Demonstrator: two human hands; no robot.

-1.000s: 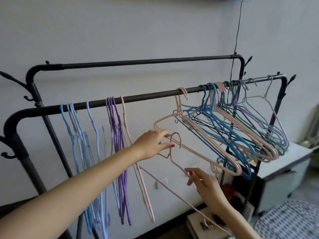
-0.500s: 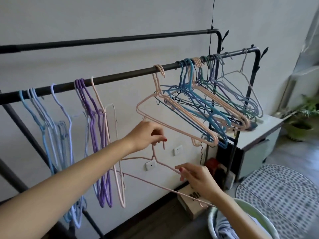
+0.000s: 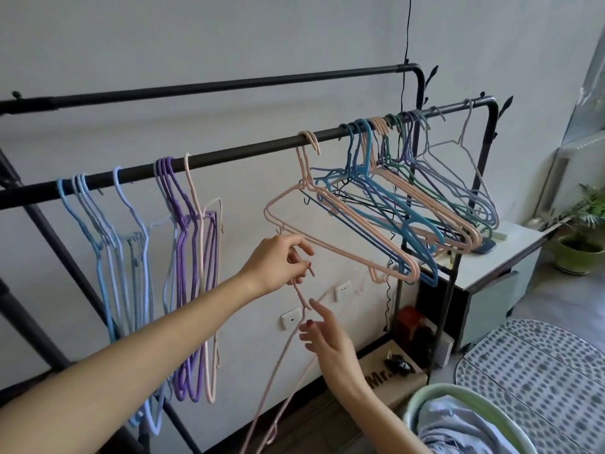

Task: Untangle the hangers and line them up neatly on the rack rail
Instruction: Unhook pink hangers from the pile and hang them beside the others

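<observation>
Hook first: your left hand [image 3: 278, 260] pinches the pink hanger [image 3: 296, 335] below the rail [image 3: 229, 157]. Your right hand [image 3: 327, 335] is open; steady the shoulder, then lift beside the purple hangers [image 3: 183, 224].

- The loose pink hanger [image 3: 288, 362] has swung from lying nearly level between the hands to hanging almost straight down, with its hook end pinched in the left hand [image 3: 278, 260].
- The right hand [image 3: 327, 339] has let go of the hanger's bar; its fingers are now spread open, just beside the hanger's neck.
- The left hand has drawn back from the tangled bunch on the rail [image 3: 235, 158] and now sits below it.
</observation>
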